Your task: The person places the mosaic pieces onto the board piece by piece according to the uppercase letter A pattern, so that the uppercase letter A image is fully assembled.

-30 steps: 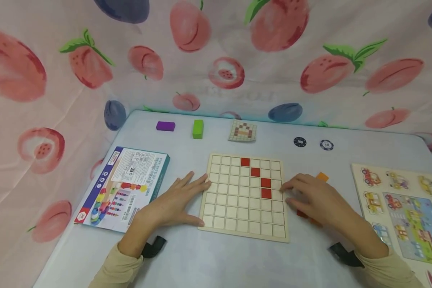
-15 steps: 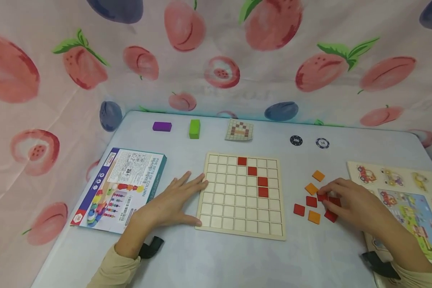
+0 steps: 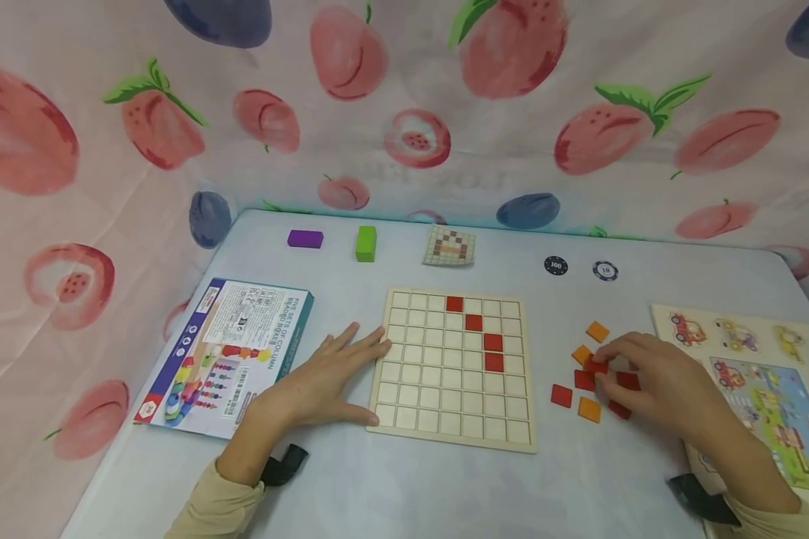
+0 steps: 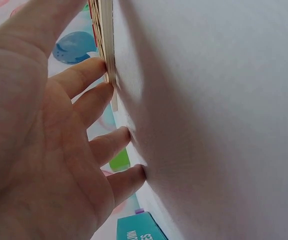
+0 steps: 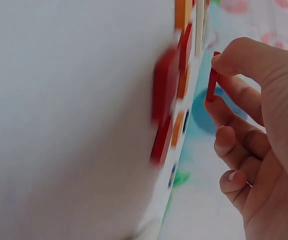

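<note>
- Table [image 3: 445, 494]: pale surface under both your hands. The head view shows the full layout; the wrist views show only a strip of it edge-on.
- Grid board [image 3: 453, 370]: flat on the table, just right of your left hand, with four red tiles set in a stepped diagonal. The left wrist view shows only its thin edge [image 4: 107, 45].
- Left hand [image 3: 323, 382]: flat, palm down, fingers straight and spread. Fingertips touch the board's left edge, and the left wrist view confirms contact at the edge [image 4: 91, 70]. It holds nothing.
- Right hand [image 3: 654, 378]: fingers curled, over the loose tiles on the far side of the board from your left hand.
- Loose tiles [image 3: 583, 393]: red and orange squares, just left of and under your right fingers.
- Red tile [image 5: 212, 77]: pinched between your right thumb and forefinger, lifted off the table. Only the right wrist view shows the gap; in the head view the pinched tile [image 3: 596, 367] seems to sit among the rest.
</note>
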`<state>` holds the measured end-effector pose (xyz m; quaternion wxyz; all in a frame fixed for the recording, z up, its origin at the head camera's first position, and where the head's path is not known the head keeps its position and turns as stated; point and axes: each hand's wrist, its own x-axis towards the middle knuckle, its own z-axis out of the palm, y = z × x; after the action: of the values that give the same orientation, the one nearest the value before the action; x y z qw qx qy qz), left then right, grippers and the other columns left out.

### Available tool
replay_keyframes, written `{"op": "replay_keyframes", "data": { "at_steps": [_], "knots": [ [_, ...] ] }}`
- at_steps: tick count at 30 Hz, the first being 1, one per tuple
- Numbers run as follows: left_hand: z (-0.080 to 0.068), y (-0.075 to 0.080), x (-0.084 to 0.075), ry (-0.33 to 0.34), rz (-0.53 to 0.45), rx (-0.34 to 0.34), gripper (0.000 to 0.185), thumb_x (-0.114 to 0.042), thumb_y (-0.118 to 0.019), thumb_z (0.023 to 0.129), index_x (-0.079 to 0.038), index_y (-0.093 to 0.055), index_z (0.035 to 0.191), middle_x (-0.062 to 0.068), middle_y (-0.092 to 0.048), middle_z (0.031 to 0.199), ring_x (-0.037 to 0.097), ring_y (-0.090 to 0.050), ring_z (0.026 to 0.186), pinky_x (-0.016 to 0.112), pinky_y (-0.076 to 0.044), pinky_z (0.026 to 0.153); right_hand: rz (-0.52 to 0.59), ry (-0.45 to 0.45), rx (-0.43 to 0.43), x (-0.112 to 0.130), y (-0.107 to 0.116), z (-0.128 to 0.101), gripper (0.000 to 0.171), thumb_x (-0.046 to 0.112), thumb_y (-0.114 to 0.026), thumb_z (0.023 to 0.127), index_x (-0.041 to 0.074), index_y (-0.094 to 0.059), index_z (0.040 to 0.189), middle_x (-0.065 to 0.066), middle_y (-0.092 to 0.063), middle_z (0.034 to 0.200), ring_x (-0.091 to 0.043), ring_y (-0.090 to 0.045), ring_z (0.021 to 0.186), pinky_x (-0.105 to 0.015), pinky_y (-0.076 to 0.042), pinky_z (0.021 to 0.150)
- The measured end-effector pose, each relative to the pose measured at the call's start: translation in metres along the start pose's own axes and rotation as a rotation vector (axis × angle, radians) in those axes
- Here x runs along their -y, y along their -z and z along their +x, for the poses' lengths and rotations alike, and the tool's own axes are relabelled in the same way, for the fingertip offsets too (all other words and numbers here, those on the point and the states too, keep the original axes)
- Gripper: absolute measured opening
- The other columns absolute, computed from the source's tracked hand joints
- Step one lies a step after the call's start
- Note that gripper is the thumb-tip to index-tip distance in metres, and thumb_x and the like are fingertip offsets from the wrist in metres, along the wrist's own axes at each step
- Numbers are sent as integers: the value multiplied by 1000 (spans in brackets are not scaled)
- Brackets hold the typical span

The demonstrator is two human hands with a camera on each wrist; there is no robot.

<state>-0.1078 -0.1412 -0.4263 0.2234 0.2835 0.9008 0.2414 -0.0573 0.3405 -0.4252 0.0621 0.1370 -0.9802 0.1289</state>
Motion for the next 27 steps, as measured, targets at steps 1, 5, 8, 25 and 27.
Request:
{"op": "replay_keyframes", "data": {
  "at_steps": [1,5,8,25,27],
  "knots": [
    [0,0,0,1,0,0,106,-46,-92,80,-22,-37,167,-2,-21,180,39,-7,169,68,-12,135,12,22,-17,4,-2,1,31,22,-95,73,27,-77,97,4,-75,101,-13,-61,85,-32,-55,68],
    [-1,0,-1,-2,1,-5,106,-45,-93,80,-20,-38,167,-1,-22,180,41,-8,169,69,-13,134,62,129,-44,28,-13,10,30,24,-95,74,30,-75,96,12,-72,98,-5,-53,79,-25,-49,66],
    [-1,0,-1,-10,-1,-7,106,-45,-93,80,-19,-38,167,1,-22,180,42,-8,169,70,-13,134,85,175,-17,51,-21,17,28,26,-93,77,30,-75,97,15,-73,99,-4,-55,82,-28,-53,70],
    [1,1,-1,-8,7,4,106,-46,-91,81,-20,-37,167,0,-21,180,41,-7,169,69,-13,134,110,325,50,96,-39,41,16,29,-92,83,29,-82,96,16,-72,98,-5,-64,92,-32,-61,82],
    [1,1,-1,-4,2,3,106,-46,-92,81,-20,-37,167,0,-21,180,41,-7,169,69,-12,134,110,328,68,96,-38,41,17,28,-91,83,28,-83,98,15,-73,98,-6,-65,94,-32,-61,83]
  ]
}}
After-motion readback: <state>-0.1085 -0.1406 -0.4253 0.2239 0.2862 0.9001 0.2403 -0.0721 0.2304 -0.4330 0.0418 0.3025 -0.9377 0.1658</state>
